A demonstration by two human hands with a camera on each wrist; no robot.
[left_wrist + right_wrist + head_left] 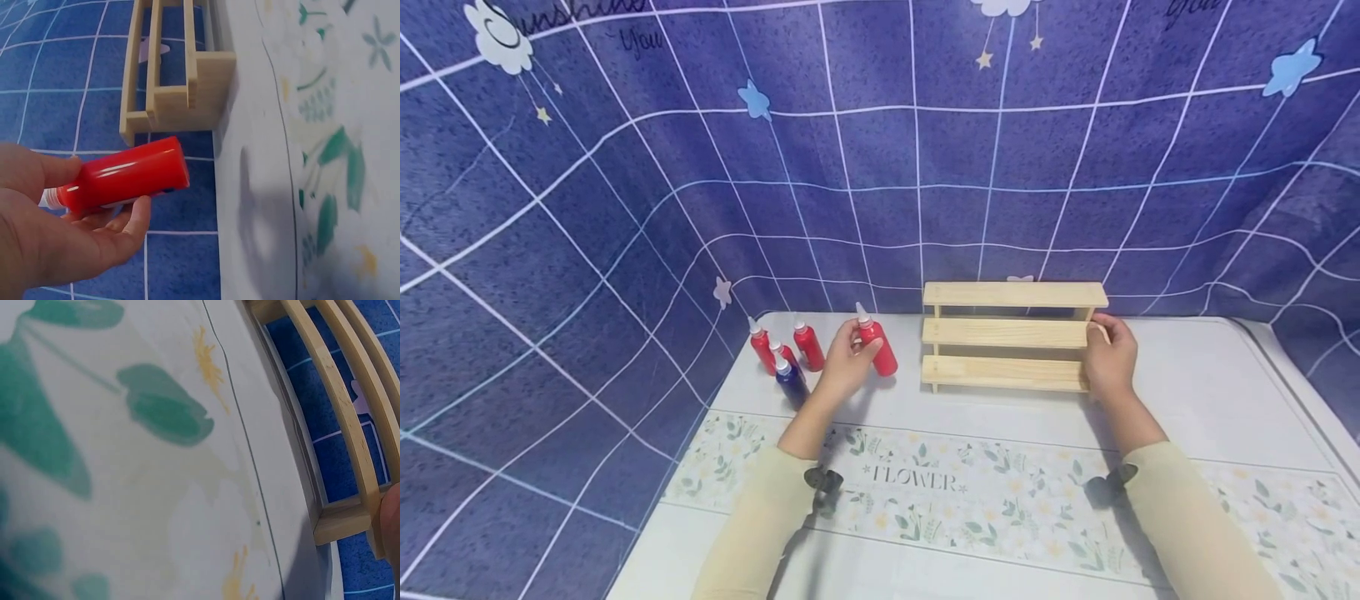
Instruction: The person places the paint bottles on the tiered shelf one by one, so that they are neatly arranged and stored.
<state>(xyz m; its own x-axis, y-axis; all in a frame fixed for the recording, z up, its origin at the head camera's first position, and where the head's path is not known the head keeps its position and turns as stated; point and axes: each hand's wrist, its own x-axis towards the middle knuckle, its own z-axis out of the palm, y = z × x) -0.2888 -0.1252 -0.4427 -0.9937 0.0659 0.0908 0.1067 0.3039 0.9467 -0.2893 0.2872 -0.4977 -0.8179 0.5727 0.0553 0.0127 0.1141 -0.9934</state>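
Note:
My left hand grips a red squeeze bottle with a white pointed nozzle, holding it tilted above the table. In the left wrist view the red bottle lies between thumb and fingers, its base toward the shelf. A three-tier wooden shelf stands to the right of that bottle, against the back curtain. On the shelf's right end my right hand holds the side, thumb in front of the middle tier. Only a bit of that hand shows in the right wrist view, at the wooden shelf.
On the left of the table stand several more bottles: a red one, another red one and a dark blue one. A flower-print runner crosses the white table. A blue grid curtain hangs behind.

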